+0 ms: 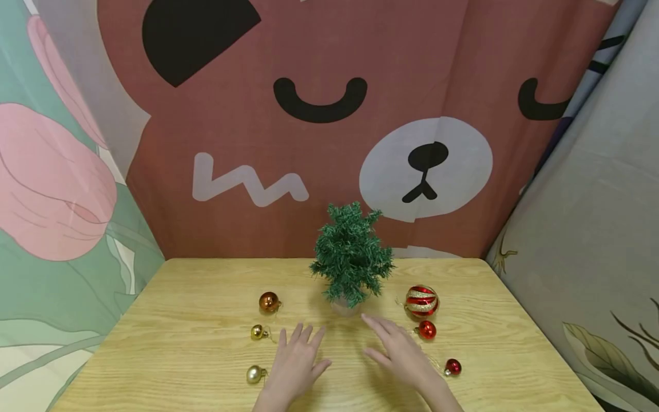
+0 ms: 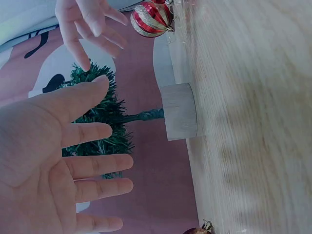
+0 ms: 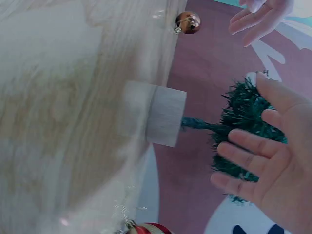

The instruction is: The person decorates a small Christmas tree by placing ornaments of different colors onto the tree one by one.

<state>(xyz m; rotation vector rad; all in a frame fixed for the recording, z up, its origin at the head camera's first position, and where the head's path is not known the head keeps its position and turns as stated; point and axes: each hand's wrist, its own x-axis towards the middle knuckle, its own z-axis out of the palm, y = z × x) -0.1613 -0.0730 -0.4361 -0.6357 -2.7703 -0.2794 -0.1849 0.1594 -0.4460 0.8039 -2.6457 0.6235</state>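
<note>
Here we are at the desk (image 1: 180, 355), and the small green artificial Christmas tree (image 1: 352, 252) stands upright at its far side, just beyond both hands! The left hand (image 1: 298, 363) is held out with fingers straight and spread, the right hand (image 1: 404, 352) stretches toward the tree from the other side, and neither grip has anything in it. Contact between right hand and tree? I can't confirm any, though its fingertips look near the base. Call it a reaching or placing stage around the tree, by my judgement; a next move on it would call for both palms coming inward evenly, fingers low about the base, without brushing the baubles. And look at those flanks: copper bauble (image 1: 269, 302), small gold bauble (image 1: 257, 332) and pale gold bauble (image 1: 254, 375) down the left; striped red-and-gold bauble (image 1: 422, 301), bright red bauble (image 1: 427, 329) and dark red bauble (image 1: 453, 367) down the right, all lying loose on the wood. For containers, the closest candidate is that pale, round base (image 2: 179, 112), and it's the green trunk (image 2: 151, 115) that rises from it!
</note>
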